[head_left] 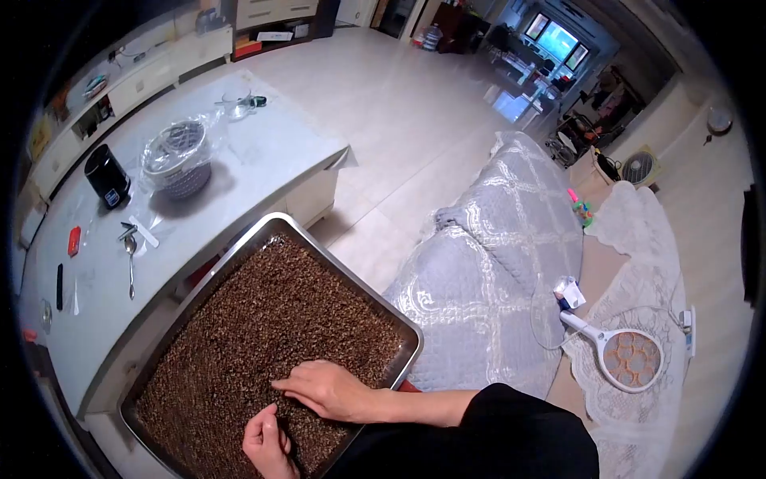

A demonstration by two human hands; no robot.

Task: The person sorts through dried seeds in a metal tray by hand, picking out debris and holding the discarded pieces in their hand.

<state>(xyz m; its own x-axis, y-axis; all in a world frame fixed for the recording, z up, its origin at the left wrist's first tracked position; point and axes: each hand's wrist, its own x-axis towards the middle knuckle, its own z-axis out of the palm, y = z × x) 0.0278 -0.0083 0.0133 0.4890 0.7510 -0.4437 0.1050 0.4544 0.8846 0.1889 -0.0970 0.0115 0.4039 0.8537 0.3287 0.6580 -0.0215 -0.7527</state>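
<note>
Grains (271, 311), small and brown, cover a metal tray (418, 342) almost out to its raised rim, with a little shiny metal showing inside the right corner. Both hands work within the tray's near part. The right hand (329, 391) reaches in over the near right rim, fingers partly bent, index finger stretched toward the grains. The left hand (267, 443) is curled just beside it, thumb and index tip close together; whether either hand pinches a grain, I cannot tell. Left of the tray, a table (215, 231) runs its edge along the tray's side, bearing a spoon (131, 255) and a plastic-covered basket (187, 180). Right of the tray spreads a quilt (487, 295). Beyond its far corner, floor (383, 120) stretches widely between table and quilt.
</note>
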